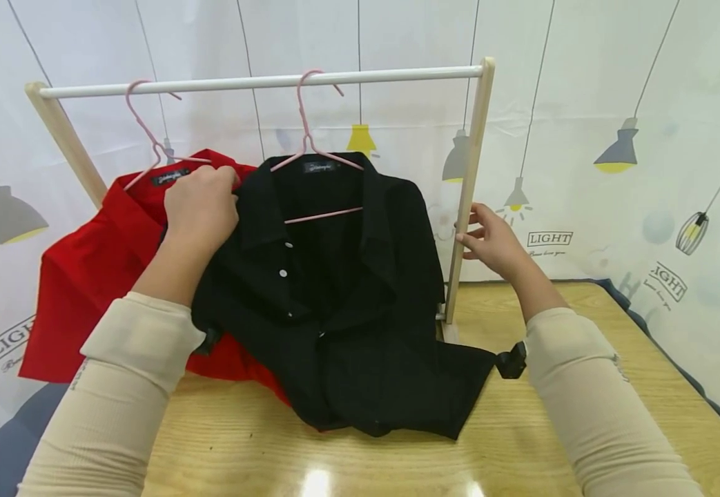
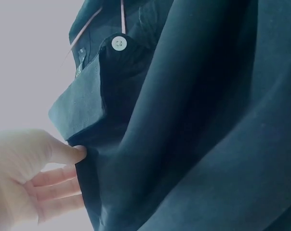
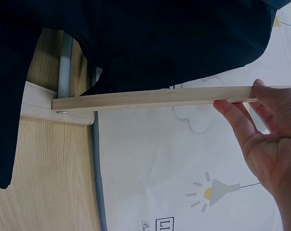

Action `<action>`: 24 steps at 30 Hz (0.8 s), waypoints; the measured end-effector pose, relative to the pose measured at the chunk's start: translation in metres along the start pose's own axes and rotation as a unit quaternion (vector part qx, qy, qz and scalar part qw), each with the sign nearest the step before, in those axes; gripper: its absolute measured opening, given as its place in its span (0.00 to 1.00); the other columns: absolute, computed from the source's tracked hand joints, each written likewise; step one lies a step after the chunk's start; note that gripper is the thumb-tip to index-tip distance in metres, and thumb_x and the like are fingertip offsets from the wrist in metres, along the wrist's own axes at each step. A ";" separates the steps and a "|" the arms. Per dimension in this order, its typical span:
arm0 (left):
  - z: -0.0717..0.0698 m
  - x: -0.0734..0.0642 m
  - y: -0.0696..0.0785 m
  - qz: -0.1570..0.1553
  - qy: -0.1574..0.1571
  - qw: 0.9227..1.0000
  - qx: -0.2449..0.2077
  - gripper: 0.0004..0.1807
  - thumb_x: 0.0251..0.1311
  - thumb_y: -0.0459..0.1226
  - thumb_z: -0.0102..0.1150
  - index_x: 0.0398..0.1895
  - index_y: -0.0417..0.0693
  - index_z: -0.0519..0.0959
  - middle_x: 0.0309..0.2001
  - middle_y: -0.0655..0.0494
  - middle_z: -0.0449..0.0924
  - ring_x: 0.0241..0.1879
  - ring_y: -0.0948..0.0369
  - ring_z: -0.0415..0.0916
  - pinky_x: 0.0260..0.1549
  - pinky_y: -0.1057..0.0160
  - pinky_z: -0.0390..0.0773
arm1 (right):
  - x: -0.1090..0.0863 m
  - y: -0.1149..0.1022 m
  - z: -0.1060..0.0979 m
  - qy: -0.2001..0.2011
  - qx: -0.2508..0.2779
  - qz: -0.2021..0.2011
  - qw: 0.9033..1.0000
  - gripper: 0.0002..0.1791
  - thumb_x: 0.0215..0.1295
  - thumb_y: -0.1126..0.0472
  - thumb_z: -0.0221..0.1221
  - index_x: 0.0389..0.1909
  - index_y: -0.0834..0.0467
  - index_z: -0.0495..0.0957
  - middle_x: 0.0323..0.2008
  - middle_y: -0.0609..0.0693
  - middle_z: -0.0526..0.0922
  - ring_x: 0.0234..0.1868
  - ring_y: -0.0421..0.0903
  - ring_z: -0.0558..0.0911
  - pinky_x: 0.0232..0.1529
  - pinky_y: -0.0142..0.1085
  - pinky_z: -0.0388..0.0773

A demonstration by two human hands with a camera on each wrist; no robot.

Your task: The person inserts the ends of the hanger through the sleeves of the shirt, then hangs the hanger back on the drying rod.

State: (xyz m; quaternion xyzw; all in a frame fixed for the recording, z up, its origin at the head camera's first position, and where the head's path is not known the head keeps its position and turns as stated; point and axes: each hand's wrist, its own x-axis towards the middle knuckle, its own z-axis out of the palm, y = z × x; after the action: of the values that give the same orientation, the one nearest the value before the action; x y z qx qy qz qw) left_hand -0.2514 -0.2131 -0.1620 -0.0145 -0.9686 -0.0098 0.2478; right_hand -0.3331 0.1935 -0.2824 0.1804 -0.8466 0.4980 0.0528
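Observation:
A black short-sleeved shirt (image 1: 341, 290) hangs from a pink hanger (image 1: 307, 131) on the rack's white rail (image 1: 391, 74). My left hand (image 1: 201, 203) pinches its shoulder edge beside the collar; in the left wrist view the thumb lies over the black cloth, with fingers behind it. Left of it a red shirt (image 1: 86, 266) hangs on a second pink hanger (image 1: 142, 124), partly covered by the black shirt and my left arm. My right hand (image 1: 490, 238) grips the rack's right wooden post (image 1: 470, 179) around mid-height, thumb and fingers on either side of it in the right wrist view.
The rack stands on a wood-grain table (image 1: 241, 442), its left post (image 1: 74, 145) behind the red shirt. Behind it hangs a white backdrop (image 1: 583, 41) printed with lamps. The black shirt's lower hem droops close over the tabletop.

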 end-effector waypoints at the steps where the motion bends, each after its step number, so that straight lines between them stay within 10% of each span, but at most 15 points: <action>1: 0.000 -0.002 0.001 0.001 0.005 1.000 0.001 0.15 0.59 0.34 0.62 0.48 0.34 0.75 0.42 0.32 0.75 0.40 0.36 0.75 0.40 0.38 0.76 | 0.000 0.000 0.000 0.001 -0.001 0.000 1.000 0.29 0.72 0.66 0.52 0.71 0.63 0.54 0.60 0.66 0.66 0.57 0.64 0.74 0.45 0.46 0.81; 16: 0.002 -0.039 0.008 0.067 0.145 0.987 -0.008 0.08 0.58 0.31 0.62 0.36 0.33 0.77 0.33 0.35 0.76 0.31 0.41 0.75 0.32 0.41 0.80 | 0.003 -0.002 0.008 0.034 -0.021 -0.003 0.999 0.28 0.71 0.70 0.52 0.69 0.66 0.56 0.59 0.67 0.69 0.56 0.64 0.76 0.43 0.44 0.82; 24: 0.015 -0.057 0.016 0.111 0.160 0.980 -0.044 0.07 0.59 0.30 0.62 0.37 0.33 0.81 0.30 0.38 0.78 0.28 0.44 0.77 0.29 0.46 0.81 | -0.002 -0.002 0.009 0.058 -0.016 0.020 0.998 0.28 0.71 0.68 0.53 0.67 0.71 0.58 0.60 0.69 0.69 0.58 0.63 0.74 0.47 0.45 0.80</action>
State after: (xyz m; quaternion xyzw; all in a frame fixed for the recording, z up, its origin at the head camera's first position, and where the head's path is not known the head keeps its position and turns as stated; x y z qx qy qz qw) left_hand -0.2085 -0.1978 -0.2024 -0.1307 -0.9077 -0.0272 0.3979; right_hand -0.3293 0.1854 -0.2863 0.1338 -0.8532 0.4951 0.0948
